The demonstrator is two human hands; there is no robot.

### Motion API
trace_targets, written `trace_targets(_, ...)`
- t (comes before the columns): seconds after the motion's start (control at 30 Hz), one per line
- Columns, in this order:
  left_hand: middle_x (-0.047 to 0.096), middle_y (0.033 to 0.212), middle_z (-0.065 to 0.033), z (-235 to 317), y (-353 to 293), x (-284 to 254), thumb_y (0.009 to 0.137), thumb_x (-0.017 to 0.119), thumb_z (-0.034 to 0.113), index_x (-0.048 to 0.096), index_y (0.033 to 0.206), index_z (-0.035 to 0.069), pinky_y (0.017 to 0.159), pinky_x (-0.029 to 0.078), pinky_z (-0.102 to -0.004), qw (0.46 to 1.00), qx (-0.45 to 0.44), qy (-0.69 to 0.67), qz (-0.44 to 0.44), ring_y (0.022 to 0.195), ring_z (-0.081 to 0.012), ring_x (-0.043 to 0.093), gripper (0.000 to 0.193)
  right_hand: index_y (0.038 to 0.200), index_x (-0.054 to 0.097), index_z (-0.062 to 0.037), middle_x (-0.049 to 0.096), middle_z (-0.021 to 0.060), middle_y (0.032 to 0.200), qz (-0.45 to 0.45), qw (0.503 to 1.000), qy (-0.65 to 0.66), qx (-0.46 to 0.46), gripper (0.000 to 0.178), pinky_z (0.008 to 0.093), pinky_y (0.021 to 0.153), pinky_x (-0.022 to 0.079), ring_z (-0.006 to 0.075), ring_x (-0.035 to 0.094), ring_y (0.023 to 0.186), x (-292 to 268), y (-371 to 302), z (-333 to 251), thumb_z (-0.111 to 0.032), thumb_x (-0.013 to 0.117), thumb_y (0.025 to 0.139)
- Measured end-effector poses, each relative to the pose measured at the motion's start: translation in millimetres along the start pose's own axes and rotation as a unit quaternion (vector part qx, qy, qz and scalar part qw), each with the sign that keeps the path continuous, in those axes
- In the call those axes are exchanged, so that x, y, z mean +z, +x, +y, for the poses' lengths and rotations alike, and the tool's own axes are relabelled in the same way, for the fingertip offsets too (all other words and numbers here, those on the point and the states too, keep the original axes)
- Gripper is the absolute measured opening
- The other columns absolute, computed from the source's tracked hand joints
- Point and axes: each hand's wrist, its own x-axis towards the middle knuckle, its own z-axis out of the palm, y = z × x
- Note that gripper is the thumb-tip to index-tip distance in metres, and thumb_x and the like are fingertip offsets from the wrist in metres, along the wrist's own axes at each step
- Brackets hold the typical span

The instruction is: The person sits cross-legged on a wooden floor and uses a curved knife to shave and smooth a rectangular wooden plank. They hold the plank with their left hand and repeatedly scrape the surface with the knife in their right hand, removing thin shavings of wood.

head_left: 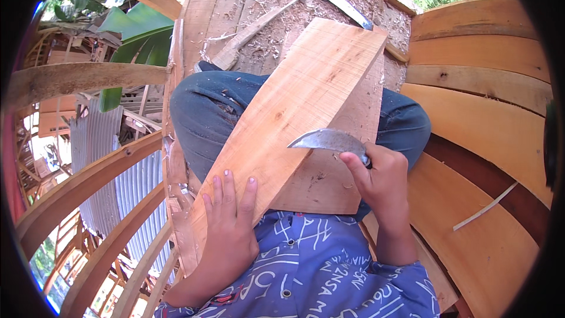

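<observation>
A long wooden plank lies slantwise across my lap, its far end toward the upper right. My left hand rests on its near end, fingers stretched out flat on the wood. In my right hand is a knife with a curved blade, gripped by its dark handle, which my fingers mostly hide. The blade points left over the plank's right edge; whether it touches the wood I cannot tell. Beneath the plank sits a second, wider board.
A machete and a long wooden stick lie among wood shavings on the plank floor ahead. Slatted rails stand at my left, with corrugated sheets beyond. Wide boards form the right side; a thin strip lies there.
</observation>
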Motion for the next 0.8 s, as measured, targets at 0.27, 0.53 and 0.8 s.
trace_targets(0.27,0.016,0.146,-0.0395,-8,10,0,0.076,0.045,-0.008,0.027,0.148,0.005,0.105,0.008,-0.0698,0.999,0.037,-0.018,-0.002,0.137,-0.0586,0.011,0.075,0.054,0.048,-0.0048,0.049,0.0134,0.048,0.002,0.997,-0.077,-0.002,0.056,0.0384,0.041,0.039,0.0318,0.052,0.043,3,-14,-12,-0.050,0.071,0.078)
trace_targets(0.53,0.016,0.146,-0.0398,-17,8,7,0.076,0.046,-0.006,0.030,0.146,0.006,0.104,0.007,-0.0717,0.999,0.039,-0.017,0.005,0.137,-0.0590,0.011,0.073,0.060,0.050,0.0014,0.049,0.0210,0.054,0.065,0.977,-0.126,0.162,0.054,0.0420,0.045,0.038,0.0393,0.050,0.048,-16,14,19,-0.043,0.069,0.084)
trace_targets(0.8,0.015,0.147,-0.0398,-16,11,6,0.076,0.046,-0.005,0.031,0.146,0.006,0.104,0.007,-0.0719,0.999,0.040,-0.024,0.001,0.137,-0.0587,0.011,0.073,0.055,0.049,-0.0051,0.048,0.0124,0.049,-0.025,0.996,-0.084,-0.015,0.056,0.0373,0.041,0.040,0.0297,0.052,0.043,6,-13,-17,-0.051,0.073,0.076)
